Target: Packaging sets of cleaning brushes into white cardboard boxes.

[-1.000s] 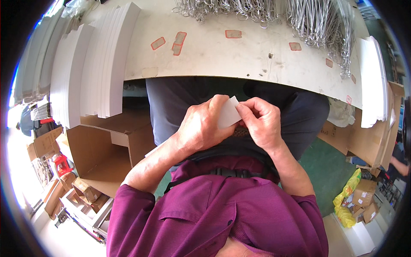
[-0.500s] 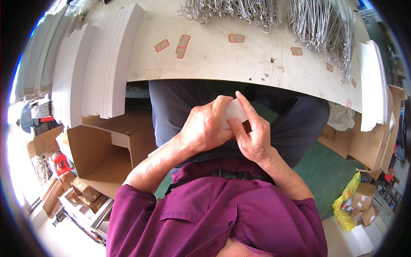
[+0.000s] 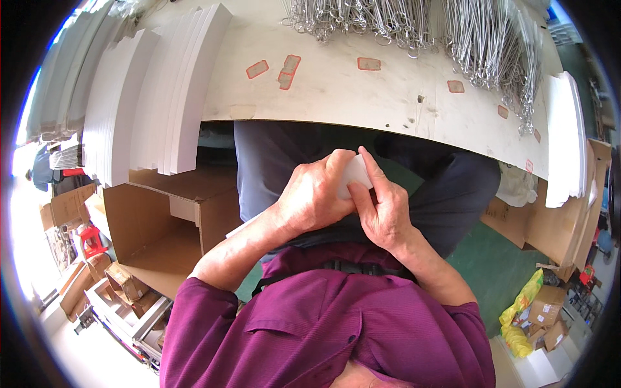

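- The left hand (image 3: 315, 197) is curled shut around a small white card (image 3: 358, 173), held over the lap just below the near edge of the table (image 3: 336, 97).
- The right hand (image 3: 383, 210) presses against the same card from the right, its forefinger stretched up along the card's edge and its thumb laid on the card face; both hands touch each other there.
- Only a small white part of the card shows between the fingers; the rest is hidden by the left hand.
- A thin white strip (image 3: 249, 223) sticks out below the left wrist; I cannot tell whether it belongs to the card.
- On the table's left part stand curved stacks of white sheets (image 3: 162, 90), overhanging its near edge.
- At the table's far edge lie heaps of wire hooks (image 3: 414, 22).
- Red-rimmed labels (image 3: 288, 64) are stuck on the bare tabletop, between the hooks and the near edge.
- At the table's right end stands another white stack (image 3: 566, 149).
- Below the table's left part sits an open cardboard box (image 3: 162, 220), just beside the person's left knee.
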{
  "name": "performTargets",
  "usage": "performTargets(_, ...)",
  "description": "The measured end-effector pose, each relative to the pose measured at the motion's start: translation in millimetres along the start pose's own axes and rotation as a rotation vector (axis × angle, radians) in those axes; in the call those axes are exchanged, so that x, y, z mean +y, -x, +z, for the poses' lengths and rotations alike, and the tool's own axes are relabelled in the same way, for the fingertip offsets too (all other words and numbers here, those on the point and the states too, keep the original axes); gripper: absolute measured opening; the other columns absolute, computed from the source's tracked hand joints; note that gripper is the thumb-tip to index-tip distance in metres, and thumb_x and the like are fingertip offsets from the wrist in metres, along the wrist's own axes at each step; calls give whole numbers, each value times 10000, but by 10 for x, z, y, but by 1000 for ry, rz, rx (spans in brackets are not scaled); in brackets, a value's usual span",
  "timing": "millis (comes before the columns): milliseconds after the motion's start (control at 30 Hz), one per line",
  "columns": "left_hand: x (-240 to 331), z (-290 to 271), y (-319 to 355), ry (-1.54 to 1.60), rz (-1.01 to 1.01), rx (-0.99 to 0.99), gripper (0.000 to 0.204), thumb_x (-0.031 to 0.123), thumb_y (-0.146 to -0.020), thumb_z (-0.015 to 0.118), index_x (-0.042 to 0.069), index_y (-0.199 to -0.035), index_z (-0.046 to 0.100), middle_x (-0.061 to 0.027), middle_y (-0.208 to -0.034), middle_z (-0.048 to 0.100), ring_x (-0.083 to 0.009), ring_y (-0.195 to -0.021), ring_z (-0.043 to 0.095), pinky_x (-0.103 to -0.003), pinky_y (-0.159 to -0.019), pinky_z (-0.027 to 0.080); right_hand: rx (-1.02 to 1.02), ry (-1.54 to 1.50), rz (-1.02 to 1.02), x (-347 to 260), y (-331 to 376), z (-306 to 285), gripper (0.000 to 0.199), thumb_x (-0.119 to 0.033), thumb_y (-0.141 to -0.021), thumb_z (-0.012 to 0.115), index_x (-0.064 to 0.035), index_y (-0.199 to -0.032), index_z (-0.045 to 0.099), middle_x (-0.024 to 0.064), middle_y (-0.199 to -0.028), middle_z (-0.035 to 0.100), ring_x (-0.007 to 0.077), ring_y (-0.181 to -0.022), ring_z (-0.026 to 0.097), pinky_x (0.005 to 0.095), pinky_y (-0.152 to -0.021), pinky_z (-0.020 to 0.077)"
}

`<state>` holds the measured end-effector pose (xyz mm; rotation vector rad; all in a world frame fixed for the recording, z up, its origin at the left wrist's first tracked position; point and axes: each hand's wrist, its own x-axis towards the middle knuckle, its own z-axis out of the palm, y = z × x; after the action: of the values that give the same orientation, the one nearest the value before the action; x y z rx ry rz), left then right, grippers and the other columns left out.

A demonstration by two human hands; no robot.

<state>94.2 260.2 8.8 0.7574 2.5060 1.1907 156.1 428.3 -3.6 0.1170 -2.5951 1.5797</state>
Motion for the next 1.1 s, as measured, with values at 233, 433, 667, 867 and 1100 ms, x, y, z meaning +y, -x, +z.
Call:
performTargets(233,5,-32,35,-9,47,33,495,143,-773,789,-19,-1165,534,-232,-875,703,-431,-804,720,-494,-665,598,-44,-11,-46,-21,-9,55,525,-112,-981,685,38,-1458,527,245,-933,727,377,-745,734,417,-670,586)
performTargets(433,22,15,-27,-4,66,97,476,230,-804,777,-17,-1124,526,-239,-914,684,-441,-792,706,-509,-649,586,81,-244,66,-8,-34,99,409,-125,-1058,591,13,-1442,572,207,-1162,743,183,-1003,708,323,-869,559)
performTargets(667,96,-682,205,272,-225,-192,473,229,-896,776,-31,-1255,611,-234,-1078,723,-362,-1035,717,-428,-899,561,29,-398,150,52,-339,-262,447,-204,-1089,562,30,-1469,541,92,-1109,711,113,-880,640,276,-781,547)
performTargets(867,54,-1393,474,-43,-213,169,320,144,-903,750,-8,-1175,676,-211,-995,731,-308,-899,730,-396,-802,573,44,-371,60,26,-651,-294,360,-194,-1084,588,48,-1349,619,64,-977,700,80,-767,606,236,-690,520)
performTargets(1100,-606,-2490,252,-755,-282,583,351,187,-887,770,4,-1176,692,-272,-1001,718,-425,-956,715,-478,-816,561,118,-404,111,261,-721,-353,241,-147,-1060,621,56,-1165,697,79,-913,714,84,-710,627,231,-624,532)
